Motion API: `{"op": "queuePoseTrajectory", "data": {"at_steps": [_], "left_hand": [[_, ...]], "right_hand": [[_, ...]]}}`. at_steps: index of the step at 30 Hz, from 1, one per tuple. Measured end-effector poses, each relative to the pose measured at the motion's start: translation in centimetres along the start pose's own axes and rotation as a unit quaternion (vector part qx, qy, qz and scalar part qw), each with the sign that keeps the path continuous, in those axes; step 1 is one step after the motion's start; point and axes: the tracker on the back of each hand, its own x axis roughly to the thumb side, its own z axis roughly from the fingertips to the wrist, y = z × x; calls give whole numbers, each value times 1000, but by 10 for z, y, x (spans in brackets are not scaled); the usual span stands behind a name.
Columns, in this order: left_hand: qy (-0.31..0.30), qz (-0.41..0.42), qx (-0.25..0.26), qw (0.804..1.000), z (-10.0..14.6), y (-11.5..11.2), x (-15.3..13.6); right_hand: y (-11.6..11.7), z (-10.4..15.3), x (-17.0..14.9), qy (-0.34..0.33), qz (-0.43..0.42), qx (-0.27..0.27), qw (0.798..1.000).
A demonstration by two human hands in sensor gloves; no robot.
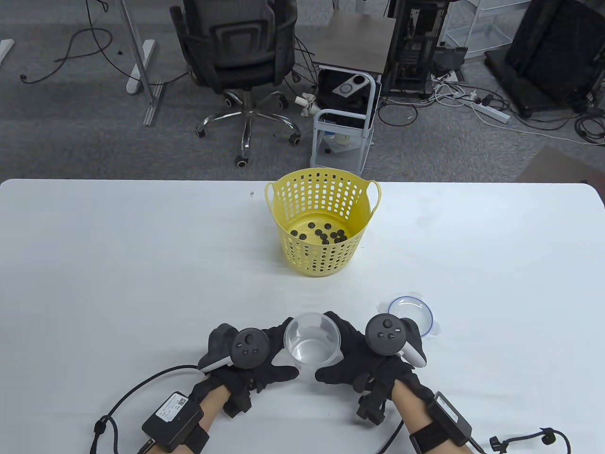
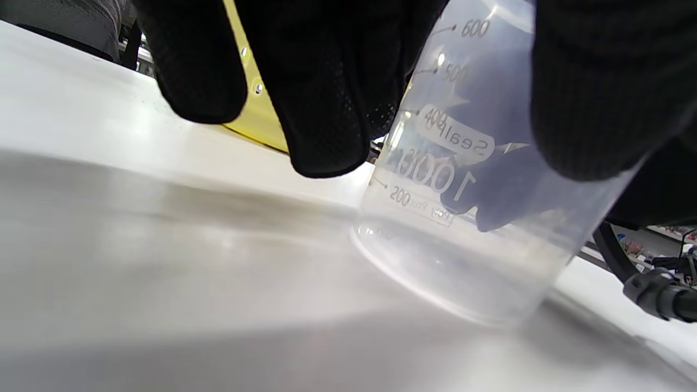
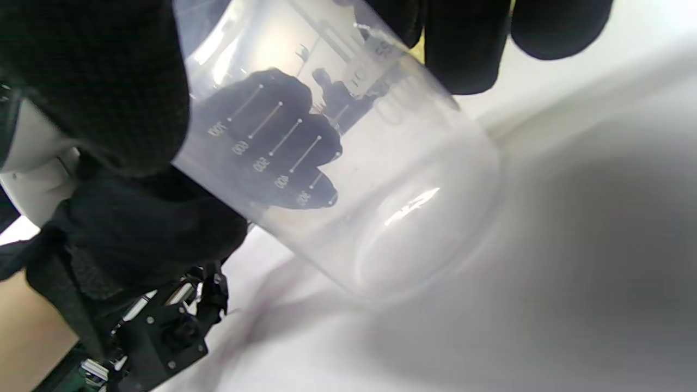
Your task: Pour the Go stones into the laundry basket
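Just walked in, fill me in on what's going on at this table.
A person in black sensor gloves holds a clear measuring cup between the left hand and the right hand, near the table's front edge. The cup looks empty. Black Go stones lie on the bottom of the yellow laundry basket farther back. A clear lid lies on the table by the right hand.

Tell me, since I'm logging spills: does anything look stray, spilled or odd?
One tiny pale speck lies on the table left of the yellow laundry basket; too small to identify. The Go stones all sit inside.
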Motion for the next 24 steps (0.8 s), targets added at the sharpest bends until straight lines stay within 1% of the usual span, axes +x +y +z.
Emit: {"op": "queuePoseTrajectory", "data": {"at_steps": [3, 5, 6, 7, 8, 9, 11, 12, 14, 17, 21, 24], "left_hand": [[7, -6, -6, 1000, 1, 1, -1], [15, -11, -8, 1000, 1, 4, -4], [17, -13, -10, 1000, 1, 4, -5], [23, -19, -12, 999, 2, 5, -7], [26, -26, -13, 999, 2, 6, -8], [29, -39, -12, 999, 3, 7, -10], [38, -61, -11, 997, 4, 10, -12], [40, -69, -11, 997, 4, 10, -13], [49, -84, -15, 995, 5, 13, -14], [55, -87, -13, 995, 6, 15, -16], [60, -82, -19, 995, 6, 15, -18], [62, -82, -24, 994, 6, 14, -18]], "right_hand": [[-5, 1, 3, 10, 33, -1, 999], [-14, 4, 5, 40, 65, -5, 997], [-18, 5, 6, 42, 79, -20, 996], [-25, 8, 6, 54, 110, -53, 991], [-29, 9, 6, 65, 131, -75, 986], [-34, 12, 4, 81, 161, -104, 978], [-42, 15, -3, 114, 203, -142, 962], [-44, 16, -5, 122, 210, -148, 959], [-49, 18, -18, 171, 232, -166, 943], [-53, 20, -33, 212, 232, -162, 936], [-54, 20, -53, 277, 217, -129, 927], [-52, 20, -64, 296, 213, -126, 923]]}}
